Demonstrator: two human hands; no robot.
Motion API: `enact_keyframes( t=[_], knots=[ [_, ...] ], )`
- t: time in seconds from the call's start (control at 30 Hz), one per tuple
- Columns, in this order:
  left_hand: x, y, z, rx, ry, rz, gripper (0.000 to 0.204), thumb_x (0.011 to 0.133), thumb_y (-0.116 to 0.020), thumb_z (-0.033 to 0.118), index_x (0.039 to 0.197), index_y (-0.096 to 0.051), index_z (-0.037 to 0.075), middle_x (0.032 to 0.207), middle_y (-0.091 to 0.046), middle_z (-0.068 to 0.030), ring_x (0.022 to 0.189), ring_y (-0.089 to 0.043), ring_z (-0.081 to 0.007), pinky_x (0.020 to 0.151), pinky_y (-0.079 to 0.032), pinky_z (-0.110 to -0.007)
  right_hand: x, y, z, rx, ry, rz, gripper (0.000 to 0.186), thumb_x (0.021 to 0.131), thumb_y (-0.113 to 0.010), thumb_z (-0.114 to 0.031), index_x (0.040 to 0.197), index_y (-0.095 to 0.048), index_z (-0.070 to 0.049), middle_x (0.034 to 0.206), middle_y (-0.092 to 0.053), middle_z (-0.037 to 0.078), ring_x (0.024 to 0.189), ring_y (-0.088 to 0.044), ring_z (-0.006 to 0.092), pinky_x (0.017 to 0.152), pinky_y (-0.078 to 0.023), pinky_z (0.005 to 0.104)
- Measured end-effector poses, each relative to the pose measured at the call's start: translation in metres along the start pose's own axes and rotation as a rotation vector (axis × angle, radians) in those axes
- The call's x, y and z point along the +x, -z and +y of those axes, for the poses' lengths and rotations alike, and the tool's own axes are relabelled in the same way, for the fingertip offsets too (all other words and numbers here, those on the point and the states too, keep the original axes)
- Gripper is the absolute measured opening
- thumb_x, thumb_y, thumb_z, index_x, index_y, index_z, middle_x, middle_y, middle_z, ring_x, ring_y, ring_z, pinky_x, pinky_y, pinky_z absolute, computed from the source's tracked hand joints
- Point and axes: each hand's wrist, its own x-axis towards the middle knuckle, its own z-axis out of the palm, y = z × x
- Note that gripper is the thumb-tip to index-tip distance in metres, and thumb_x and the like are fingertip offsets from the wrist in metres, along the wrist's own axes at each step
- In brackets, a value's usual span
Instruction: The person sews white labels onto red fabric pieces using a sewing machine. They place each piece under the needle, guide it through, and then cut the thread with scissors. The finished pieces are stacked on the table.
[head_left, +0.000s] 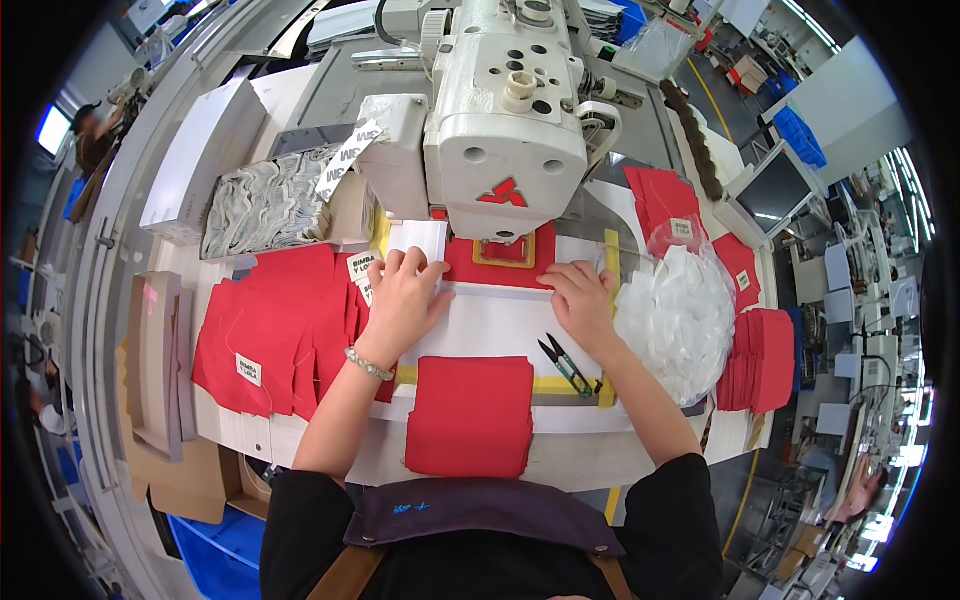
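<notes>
A red fabric piece [456, 262] lies flat under the head of a white sewing machine [505, 150]. A yellow-edged rectangular clamp frame [504, 252] sits on that fabric. My left hand [408, 295] is open, its fingers spread by the fabric's left side, on or just over a white strip [420, 238]. At the right end of the fabric's near edge rests my right hand [582, 303], also open, with loosely bent fingers touching the edge area. Thread snips [568, 366] with dark handles lie beside my right wrist. Nearer to me is a neat stack of red fabric pieces [470, 415].
Overlapping red pieces with pale labels [270, 330] cover the left side. Clear plastic holding white items [680, 320] stands at right, beside another red stack [765, 360]. A long white box [205, 160], an open carton [158, 365] and a small screen [775, 190] flank the table.
</notes>
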Motion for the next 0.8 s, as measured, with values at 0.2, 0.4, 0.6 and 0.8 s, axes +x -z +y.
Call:
enact_keyframes(
  t=[0.2, 0.4, 0.6, 0.8],
  knots=[
    [0.0, 0.0, -0.001, 0.02, -0.008, -0.014, 0.033, 0.078, -0.076, 0.024, 0.108, -0.067, 0.016, 0.098, -0.052, -0.0034, 0.1, -0.048, -0.0238, 0.088, -0.031, -0.044, -0.001, -0.004, 0.003, 0.002, 0.006, 0.019, 0.025, 0.072, -0.065, -0.001, 0.09, -0.068, -0.018, 0.098, -0.066, -0.008, 0.094, -0.059, 0.0141, 0.078, -0.029, 0.038],
    [0.0, 0.001, -0.002, 0.047, -0.036, -0.017, 0.031, 0.079, -0.075, 0.025, 0.107, -0.067, 0.015, 0.098, -0.052, -0.0035, 0.098, -0.048, -0.0243, 0.091, -0.033, -0.046, 0.001, -0.001, -0.002, 0.0, -0.013, 0.028, 0.023, 0.072, -0.063, 0.0, 0.087, -0.068, -0.017, 0.096, -0.067, -0.008, 0.092, -0.059, 0.0136, 0.078, -0.029, 0.0374],
    [0.0, 0.001, -0.005, 0.061, -0.08, -0.022, 0.03, 0.08, -0.074, 0.025, 0.108, -0.067, 0.015, 0.098, -0.053, -0.0034, 0.099, -0.049, -0.0236, 0.092, -0.033, -0.045, 0.001, 0.002, -0.005, -0.024, -0.018, -0.017, 0.026, 0.072, -0.062, 0.0, 0.091, -0.068, -0.017, 0.1, -0.067, -0.007, 0.095, -0.058, 0.0151, 0.08, -0.028, 0.0385],
    [0.001, 0.001, -0.006, 0.09, -0.112, -0.027, 0.03, 0.081, -0.073, 0.026, 0.107, -0.067, 0.014, 0.099, -0.054, -0.0031, 0.1, -0.049, -0.0229, 0.092, -0.033, -0.044, 0.001, 0.01, -0.009, -0.028, -0.015, -0.08, 0.03, 0.073, -0.062, 0.0, 0.098, -0.067, -0.016, 0.105, -0.066, -0.006, 0.097, -0.057, 0.0158, 0.082, -0.027, 0.0393]
  ],
)
